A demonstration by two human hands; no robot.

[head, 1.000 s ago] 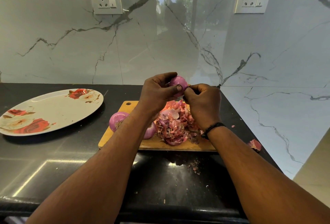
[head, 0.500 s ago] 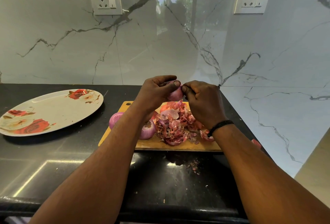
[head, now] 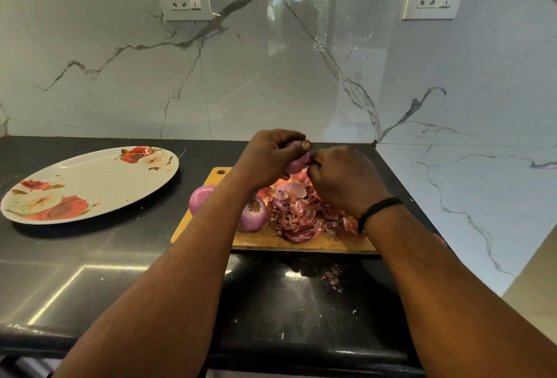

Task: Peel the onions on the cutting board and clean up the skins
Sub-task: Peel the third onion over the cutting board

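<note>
While the onion (head: pixel 297 163) was gripped by the left hand (head: pixel 271 157) above the cutting board (head: pixel 301 243), right hand (head: pixel 343 181) fingers had been lowered, curled at its skin; peeling judged unfinished.

One view only, worn at head height. We look forward and down over both forearms onto a black counter (head: pixel 120 272), the cutting board (head: pixel 301 245) near centre frame. Marble wall (head: pixel 241 76) straight ahead, close. Wide-angle lens; edges bow.
</note>
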